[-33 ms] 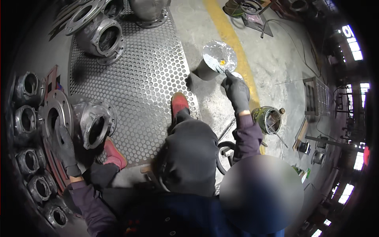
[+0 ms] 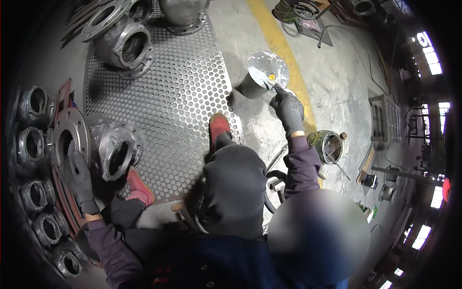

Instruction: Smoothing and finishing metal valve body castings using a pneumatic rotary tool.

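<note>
Dark grey gloves cover both my hands. My left hand (image 2: 79, 178) grips the flange of a grey metal valve body (image 2: 115, 153) at the left, its fingers reaching into the flange's round opening. My right hand (image 2: 288, 111) is closed at the edge of an upright grey drum (image 2: 262, 62). Its fingertips pinch something at the drum's top, too small to make out. A yellow-orange dab (image 2: 272, 77) lies on the drum's pale, stained top, just beyond those fingers. Beside the fingertips, a pale patch is partly hidden by the glove.
Under the valve bodies lies a perforated metal plate (image 2: 183, 96). More valve castings (image 2: 126, 44) stand at the upper left, and several line the left side (image 2: 34, 150). A green bucket (image 2: 329, 148) stands right of my right forearm. A yellow floor line (image 2: 284, 45) runs behind the drum.
</note>
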Motion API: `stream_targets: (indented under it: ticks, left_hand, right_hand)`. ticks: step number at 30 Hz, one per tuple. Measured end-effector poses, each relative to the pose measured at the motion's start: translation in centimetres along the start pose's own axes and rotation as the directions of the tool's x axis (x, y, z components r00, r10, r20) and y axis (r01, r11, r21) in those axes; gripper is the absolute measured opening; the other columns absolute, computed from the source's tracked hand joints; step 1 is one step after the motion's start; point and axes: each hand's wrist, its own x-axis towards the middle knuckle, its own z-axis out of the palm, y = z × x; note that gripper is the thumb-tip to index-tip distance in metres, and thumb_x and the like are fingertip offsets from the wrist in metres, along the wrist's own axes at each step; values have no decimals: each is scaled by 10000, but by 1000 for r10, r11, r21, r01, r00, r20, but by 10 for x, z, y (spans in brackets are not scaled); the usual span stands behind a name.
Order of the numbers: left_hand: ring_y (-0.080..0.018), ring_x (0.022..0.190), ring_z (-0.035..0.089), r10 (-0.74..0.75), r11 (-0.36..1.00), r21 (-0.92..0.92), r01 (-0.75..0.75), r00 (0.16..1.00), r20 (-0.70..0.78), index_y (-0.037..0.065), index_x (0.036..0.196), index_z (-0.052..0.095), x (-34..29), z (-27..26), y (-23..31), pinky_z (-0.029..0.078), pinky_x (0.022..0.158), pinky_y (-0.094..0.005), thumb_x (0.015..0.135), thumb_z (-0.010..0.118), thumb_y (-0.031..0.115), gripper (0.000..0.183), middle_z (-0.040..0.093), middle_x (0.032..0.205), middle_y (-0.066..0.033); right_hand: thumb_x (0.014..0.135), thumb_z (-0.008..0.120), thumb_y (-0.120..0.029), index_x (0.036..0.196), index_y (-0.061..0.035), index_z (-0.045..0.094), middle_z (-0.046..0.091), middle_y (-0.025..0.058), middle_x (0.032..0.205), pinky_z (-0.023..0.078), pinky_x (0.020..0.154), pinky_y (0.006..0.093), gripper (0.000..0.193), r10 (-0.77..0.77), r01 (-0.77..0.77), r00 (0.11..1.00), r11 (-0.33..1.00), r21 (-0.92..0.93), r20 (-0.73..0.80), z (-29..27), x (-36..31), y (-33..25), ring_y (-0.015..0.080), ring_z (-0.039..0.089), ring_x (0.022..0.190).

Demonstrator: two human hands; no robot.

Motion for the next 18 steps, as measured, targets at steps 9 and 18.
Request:
stream_targets:
  ticks: [9,18]
  left_hand:
    - [-314,1107,564,5,995,-103,-14,996,-84,97,1248,592,-5,4,-7,395,967,-403,973,434,344,401,625,1186,-129]
    - [-250,1246,486,167,611,-790,-59,984,56,62,1236,554,-6,-22,-58,363,1069,-348,960,382,133,333,528,1325,-110]
  right_hand:
    - [861,519,-193,1165,-202,664,703,100,751,518,586,333,336,49,-159,961,903,399,272,0,10,7,176,668,635]
    - [963,479,-162,1327,-84,531,661,65,765,357,441,194,376,-231,66,963,693,718,135,-122,-42,-95,49,428,452]
